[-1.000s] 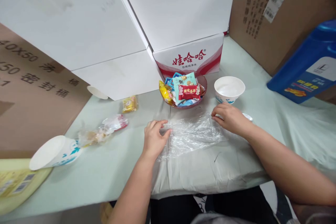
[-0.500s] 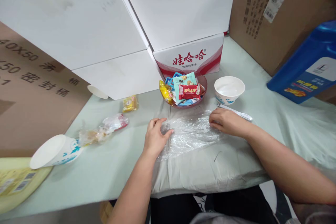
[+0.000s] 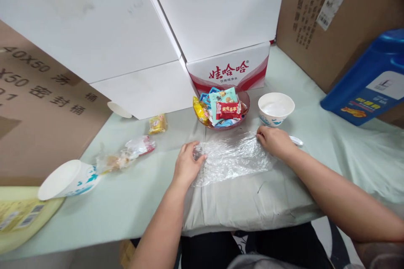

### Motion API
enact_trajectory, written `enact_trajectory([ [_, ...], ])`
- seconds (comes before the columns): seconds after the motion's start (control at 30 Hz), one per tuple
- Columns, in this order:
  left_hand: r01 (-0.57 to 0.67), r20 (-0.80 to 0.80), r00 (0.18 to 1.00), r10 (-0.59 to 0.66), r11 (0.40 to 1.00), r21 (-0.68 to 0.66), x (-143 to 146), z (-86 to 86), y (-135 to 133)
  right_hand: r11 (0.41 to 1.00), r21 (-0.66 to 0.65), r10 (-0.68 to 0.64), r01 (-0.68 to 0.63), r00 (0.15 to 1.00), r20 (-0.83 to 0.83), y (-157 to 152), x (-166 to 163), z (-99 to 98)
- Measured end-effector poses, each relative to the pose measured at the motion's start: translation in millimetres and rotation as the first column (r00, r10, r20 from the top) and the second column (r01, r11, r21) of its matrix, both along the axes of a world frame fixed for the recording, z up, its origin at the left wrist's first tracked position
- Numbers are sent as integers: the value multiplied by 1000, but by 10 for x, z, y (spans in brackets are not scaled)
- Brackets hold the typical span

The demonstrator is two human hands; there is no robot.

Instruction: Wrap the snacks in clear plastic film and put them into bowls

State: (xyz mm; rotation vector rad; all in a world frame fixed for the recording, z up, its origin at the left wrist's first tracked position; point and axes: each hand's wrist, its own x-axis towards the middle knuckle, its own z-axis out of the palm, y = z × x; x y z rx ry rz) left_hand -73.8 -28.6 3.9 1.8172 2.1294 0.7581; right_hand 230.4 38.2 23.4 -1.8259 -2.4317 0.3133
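Note:
A crinkled sheet of clear plastic film [image 3: 232, 157] lies spread on the pale green table [image 3: 132, 201]. My left hand [image 3: 187, 164] rests on the film's left edge, fingers curled and pinching it. My right hand [image 3: 275, 141] presses on the film's upper right corner, fingers bent down over it. Just behind the film stands a reddish glass bowl [image 3: 245, 101] full of wrapped snacks. To its right sits a white paper bowl [image 3: 275, 108], and a white spoon-like piece [image 3: 296, 140] pokes out behind my right hand.
White cartons [image 3: 227, 65] and brown boxes wall the back. A blue jug [image 3: 366, 84] leans at right. At left lie a tipped paper bowl [image 3: 67, 178], a clear snack bag [image 3: 126, 156], a yellow wrapped snack [image 3: 158, 123], another paper cup [image 3: 119, 110] and a yellow lid [image 3: 22, 220].
The film has been pulled flatter and wider. My right hand slid left, then back up to the film's upper right corner. My left hand stayed at the left edge.

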Motion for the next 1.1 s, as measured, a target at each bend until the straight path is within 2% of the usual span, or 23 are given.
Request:
enact_trajectory([
  [0.17, -46, 82, 995, 51, 997, -63, -60, -37, 31, 999, 50, -18, 14, 997, 80, 1, 14, -28],
  [0.3, -81, 109, 990, 85, 996, -41, -94, -36, 38, 998, 56, -33, 26, 992, 119, 1, 22, -26],
  [0.43, -116, 98, 989, 108, 990, 77, -87, 2, 18, 999, 45, -17, 11, 993, 117, 2, 19, -27],
  [0.5, -86, 65, 995, 76, 980, 177, -63, 11, 12, 999, 34, -15, 11, 993, 117, 0, 14, -29],
  [0.57, -44, 51, 998, 33, 975, 218, -33, -3, 23, 1000, 29, -11, 8, 993, 117, -4, 11, -28],
  [0.67, -50, 53, 998, 43, 991, 124, -9, -56, 80, 999, 41, -10, 5, 993, 120, -9, 16, -24],
  [0.73, -98, 26, 995, 96, 994, 52, -23, -83, 129, 998, 64, -29, 21, 992, 126, -10, 26, -20],
  [0.8, -156, 11, 988, 156, 987, 34, -54, -78, 161, 996, 77, -49, 38, 990, 135, -11, 33, -16],
  [0.83, -187, 16, 982, 186, 981, 61, -68, -62, 164, 996, 72, -52, 42, 989, 141, -12, 33, -14],
  [0.9, -222, 21, 975, 223, 955, 195, -77, -13, 141, 998, 52, -47, 40, 987, 151, -17, 22, -11],
  [0.97, -133, -13, 989, 147, 927, 350, -41, 38, 92, 999, 37, -41, 36, 987, 152, -22, 4, -12],
  [1.0, -12, -58, 998, 36, 927, 376, -5, 56, 66, 999, 33, -40, 35, 988, 150, -21, -2, -13],
  [1.03, 154, -114, 986, -121, 926, 344, 39, 66, 43, 999, 32, -40, 36, 988, 147, -16, -1, -14],
  [1.1, 481, -197, 870, -452, 865, 142, 131, 63, 9, 999, 26, -46, 43, 989, 138, 6, 32, -12],
])
